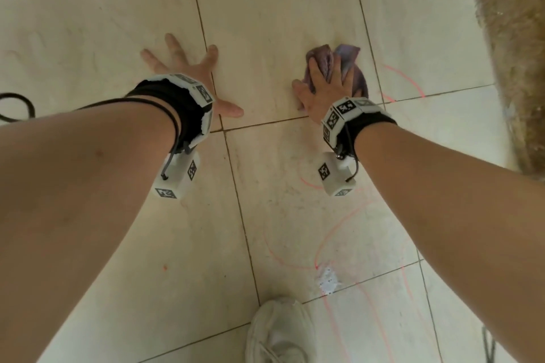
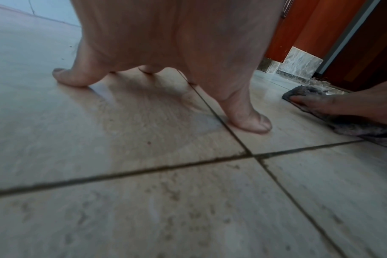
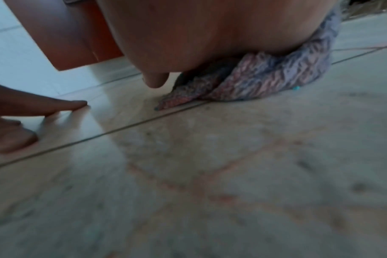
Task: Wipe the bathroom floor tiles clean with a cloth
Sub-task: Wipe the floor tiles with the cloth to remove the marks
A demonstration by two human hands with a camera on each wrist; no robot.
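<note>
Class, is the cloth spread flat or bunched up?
Bunched up: the cloth lies in crumpled folds under the right hand pressing it to the tile.

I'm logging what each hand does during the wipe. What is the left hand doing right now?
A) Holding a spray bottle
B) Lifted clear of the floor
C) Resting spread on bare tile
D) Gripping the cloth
C: the left hand lies fingers spread on the tile, holding nothing, while the right hand presses the cloth.

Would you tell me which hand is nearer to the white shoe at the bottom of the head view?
Right, slightly. The right hand presses the cloth on the tiles, roughly straight ahead of the white shoe; the left hand rests spread on the floor, farther off to the left.
</note>
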